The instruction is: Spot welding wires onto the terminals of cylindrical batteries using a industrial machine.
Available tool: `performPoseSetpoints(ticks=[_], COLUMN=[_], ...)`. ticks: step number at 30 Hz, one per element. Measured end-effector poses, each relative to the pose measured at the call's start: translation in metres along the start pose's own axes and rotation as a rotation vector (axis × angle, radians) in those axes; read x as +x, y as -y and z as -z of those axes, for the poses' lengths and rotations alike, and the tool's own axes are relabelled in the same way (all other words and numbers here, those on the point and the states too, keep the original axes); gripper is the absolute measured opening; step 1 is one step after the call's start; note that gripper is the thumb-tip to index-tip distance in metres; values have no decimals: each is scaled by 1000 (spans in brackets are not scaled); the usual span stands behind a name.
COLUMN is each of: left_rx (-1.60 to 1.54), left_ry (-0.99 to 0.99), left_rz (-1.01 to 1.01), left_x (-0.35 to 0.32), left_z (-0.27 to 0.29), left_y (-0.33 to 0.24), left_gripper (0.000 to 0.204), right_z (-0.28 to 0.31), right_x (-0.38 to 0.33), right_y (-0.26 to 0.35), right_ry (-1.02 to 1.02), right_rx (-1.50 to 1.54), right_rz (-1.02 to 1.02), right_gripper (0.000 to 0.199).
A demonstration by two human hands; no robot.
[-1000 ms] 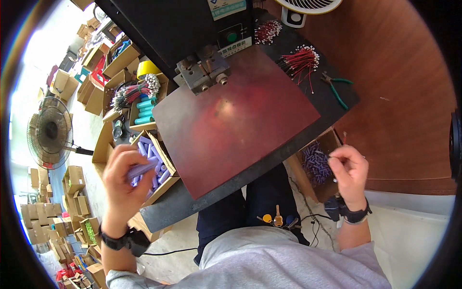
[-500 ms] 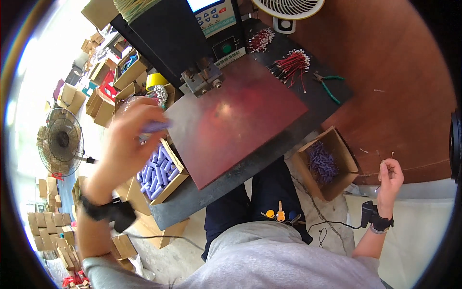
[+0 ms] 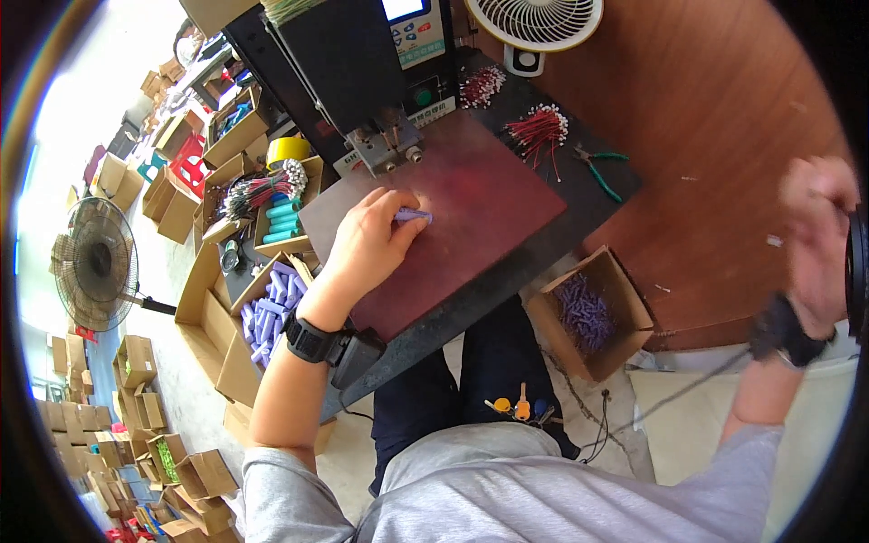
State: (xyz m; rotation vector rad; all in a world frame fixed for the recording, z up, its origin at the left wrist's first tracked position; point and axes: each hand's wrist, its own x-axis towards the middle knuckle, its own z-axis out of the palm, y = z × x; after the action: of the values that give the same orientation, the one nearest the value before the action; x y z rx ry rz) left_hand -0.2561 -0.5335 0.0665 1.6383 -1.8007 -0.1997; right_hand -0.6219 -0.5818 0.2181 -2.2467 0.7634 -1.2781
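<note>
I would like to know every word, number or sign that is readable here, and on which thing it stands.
I leave printed wording uncopied; writing stands on the black machine:
Control panel: characters, small and blurred.
Pale strip: characters, too small to read surely.
White plate: a few dark letters.

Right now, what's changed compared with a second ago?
The left hand, still holding a purple tube, moved right from the pile of purple tubes to over the red board. The right hand swung out to the right; it's blurred, so its grip is unclear. The pliers and red wires stayed put.
</note>
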Motion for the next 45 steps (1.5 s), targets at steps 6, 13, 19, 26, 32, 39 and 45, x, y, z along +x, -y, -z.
performPoseSetpoints(ticks=[6,13,19,26,32,39,45], left_rx=[-158,-326,-154,-315,-279,-194,-97], left_ry=[-80,-157,-77,-43,-10,-124,-221], left_rz=[86,-29,-207,182,284,225,111], left_x=[-19,-62,-54,-15,6,11,10], left_z=[3,18,10,16,-3,-18,-20], left_y=[-9,-59,-56,-12,7,20,23], left_gripper=[14,28,26,24,26,26,24], right_z=[-178,-212,-195,-201,-242,-274,-277], right_x=[12,-42,-38,24,43,36,34], right_y=[-48,-29,-26,-49,-76,-99,-94], right_ry=[386,478,491,409,525,417,363], right_rx=[391,1087,881,382,475,917,991], right_rz=[-220,-449,-335,-274,-413,-614,-606], right_gripper=[3,13,13,12,12,12,15])
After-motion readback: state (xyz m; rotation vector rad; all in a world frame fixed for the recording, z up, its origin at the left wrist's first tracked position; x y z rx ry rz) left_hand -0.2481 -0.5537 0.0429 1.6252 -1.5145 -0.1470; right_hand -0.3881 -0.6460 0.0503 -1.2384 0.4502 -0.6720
